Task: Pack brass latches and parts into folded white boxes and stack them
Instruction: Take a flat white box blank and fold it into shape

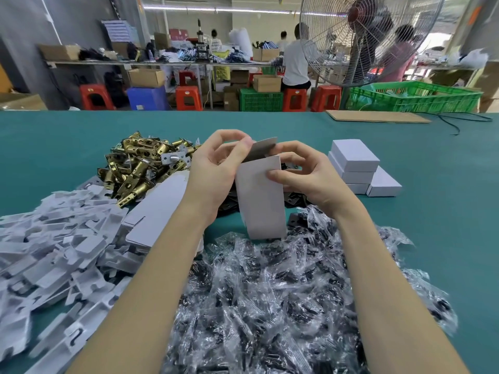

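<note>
Teal cloth-covered worktable (81,136) is filling most of the view, w/ a busy workshop behind it: a big wire-caged pedestal fan (359,36), red plastic stools (188,98) and green slatted crates (413,99), ppl sitting w/ backs to the camera. Both hands are working mid-table on one white folded cardboard box (260,198), which is standing upright, long axis roughly vertical, bottom end down near the heap of clear plastic bags of dark small parts (270,292). Left hand (216,168) is curling round the box's upper left side, thumb and fingertips pinching at the grey inner face of the open top flap (263,149). Right hand (305,176) is gripping the upper right side, thumb pressing on the front panel. So the open end is pointing up and away from the person, right btwn the two hands, w/ both about equally near it; probably the flap is being tucked shut or opened, can't tell which, nor whether anything's inside. Pile of shiny brass latches (135,168) is lying just left of the left hand, so that hand is nearer for any next pickup. Flat white die-cut box blanks (159,206) and white moulded inserts (54,238) are spreading across the near left. Finished closed white boxes (356,163) are stacking up right of the right hand, well placed for that hand to set this one down.
</note>
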Demonstrator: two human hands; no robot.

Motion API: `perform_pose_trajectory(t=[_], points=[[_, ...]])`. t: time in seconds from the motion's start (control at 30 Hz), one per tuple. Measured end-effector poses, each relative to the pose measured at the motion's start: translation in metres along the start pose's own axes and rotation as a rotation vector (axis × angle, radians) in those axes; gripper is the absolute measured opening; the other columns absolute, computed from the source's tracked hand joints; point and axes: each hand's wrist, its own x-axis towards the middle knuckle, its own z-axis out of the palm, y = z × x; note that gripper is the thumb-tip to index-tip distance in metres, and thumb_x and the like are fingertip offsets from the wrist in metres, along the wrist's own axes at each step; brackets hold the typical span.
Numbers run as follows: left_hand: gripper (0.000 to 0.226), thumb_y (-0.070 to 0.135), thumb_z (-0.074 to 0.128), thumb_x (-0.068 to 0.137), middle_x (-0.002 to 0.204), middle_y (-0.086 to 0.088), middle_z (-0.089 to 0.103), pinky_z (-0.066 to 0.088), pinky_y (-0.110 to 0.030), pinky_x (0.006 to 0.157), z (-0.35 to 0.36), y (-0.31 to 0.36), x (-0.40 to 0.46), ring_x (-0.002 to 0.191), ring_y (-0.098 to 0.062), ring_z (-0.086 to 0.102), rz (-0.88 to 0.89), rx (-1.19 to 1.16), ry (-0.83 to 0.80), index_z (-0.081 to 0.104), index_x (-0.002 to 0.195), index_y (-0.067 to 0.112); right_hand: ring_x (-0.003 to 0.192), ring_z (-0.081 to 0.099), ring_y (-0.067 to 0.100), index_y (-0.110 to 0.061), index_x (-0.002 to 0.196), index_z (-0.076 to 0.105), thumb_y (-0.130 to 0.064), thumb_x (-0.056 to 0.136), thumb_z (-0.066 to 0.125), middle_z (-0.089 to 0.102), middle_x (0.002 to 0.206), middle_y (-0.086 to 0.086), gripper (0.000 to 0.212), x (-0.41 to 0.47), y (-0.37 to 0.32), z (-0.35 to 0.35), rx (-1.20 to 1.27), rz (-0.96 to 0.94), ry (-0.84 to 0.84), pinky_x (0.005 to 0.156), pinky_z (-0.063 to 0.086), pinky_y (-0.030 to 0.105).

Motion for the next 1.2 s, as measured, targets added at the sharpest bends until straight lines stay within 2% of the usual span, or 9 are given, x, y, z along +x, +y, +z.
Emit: perform_pose_trajectory(t=[0.07,0.17,0.33,0.47,0.63,0.7,0.97,1.1,1.2], points=[[0.008,0.021,0.069,0.095,0.101,0.004,0.076,0.054,-0.026,0.082,-0.002,-0.002,0.001,0.093,-0.008,0.069,0.036,0.046,0.009,0.073,0.099,0.026,0.099,0.074,0.026,-0.029,0.108,0.071,-0.017,0.084,0.080,0.075,0.109,0.002,0.028,-0.001,-0.001,0.000,0.008,0.007,-0.007,0.078,0.061,0.038],[0.013,0.013,0.069,0.095,0.093,0.012,0.075,0.055,-0.022,0.075,-0.004,-0.004,0.000,0.087,-0.004,0.069,0.060,0.093,0.020,0.076,0.098,0.023,0.099,0.074,0.027,-0.026,0.110,0.070,-0.016,0.086,0.081,0.075,0.110,0.003,0.029,-0.001,-0.001,0.001,0.001,0.013,-0.012,0.077,0.061,0.037],[0.015,0.010,0.071,0.093,0.087,0.012,0.076,0.056,-0.020,0.071,-0.004,-0.006,0.000,0.083,-0.004,0.070,0.057,0.106,0.018,0.076,0.093,0.024,0.099,0.074,0.026,-0.025,0.111,0.069,-0.014,0.088,0.080,0.075,0.110,0.003,0.029,-0.001,-0.002,0.002,-0.016,0.009,0.010,0.078,0.062,0.039],[0.015,0.012,0.072,0.093,0.087,0.009,0.076,0.059,-0.026,0.072,-0.006,-0.007,-0.001,0.083,-0.006,0.071,0.043,0.112,0.032,0.076,0.090,0.025,0.095,0.074,0.026,-0.031,0.111,0.065,-0.017,0.086,0.080,0.076,0.110,0.006,0.033,-0.001,-0.003,0.004,-0.005,0.005,0.031,0.079,0.062,0.042],[0.014,0.010,0.073,0.092,0.089,0.005,0.077,0.060,-0.026,0.075,-0.004,-0.006,-0.002,0.083,-0.007,0.072,0.052,0.096,0.046,0.077,0.089,0.023,0.094,0.073,0.022,-0.031,0.109,0.065,-0.029,0.083,0.082,0.076,0.109,0.005,0.031,-0.001,-0.006,0.004,-0.003,0.009,0.043,0.073,0.059,0.035],[0.012,0.009,0.073,0.092,0.092,0.003,0.078,0.061,-0.031,0.077,-0.003,-0.006,-0.004,0.084,-0.009,0.072,0.064,0.090,0.027,0.077,0.091,0.020,0.093,0.072,0.021,-0.034,0.108,0.066,-0.034,0.082,0.082,0.077,0.107,0.004,0.030,-0.002,-0.006,0.004,0.003,0.011,0.062,0.072,0.057,0.033],[0.012,0.008,0.071,0.093,0.101,0.005,0.078,0.057,-0.024,0.077,-0.006,-0.007,-0.004,0.091,-0.012,0.073,0.147,0.101,-0.021,0.076,0.093,0.018,0.090,0.072,0.011,-0.036,0.107,0.067,-0.030,0.092,0.074,0.078,0.104,0.000,0.018,-0.001,-0.004,0.012,0.007,-0.018,0.112,0.069,0.055,0.023],[0.010,0.010,0.071,0.094,0.099,0.008,0.078,0.057,-0.022,0.078,-0.002,-0.010,-0.006,0.092,-0.012,0.074,0.226,0.175,0.005,0.075,0.096,0.019,0.091,0.065,0.004,-0.042,0.124,0.063,-0.036,0.100,0.063,0.074,0.098,-0.011,0.025,0.001,0.001,0.023,-0.002,-0.031,0.150,0.080,0.051,0.020],[0.009,0.011,0.070,0.095,0.099,0.008,0.078,0.058,-0.023,0.076,-0.003,-0.013,-0.006,0.090,-0.013,0.073,0.246,0.211,0.020,0.075,0.099,0.018,0.097,0.062,0.005,-0.043,0.128,0.064,-0.039,0.103,0.056,0.070,0.103,-0.009,0.026,0.002,0.004,0.030,-0.002,-0.013,0.147,0.090,0.050,0.026]])
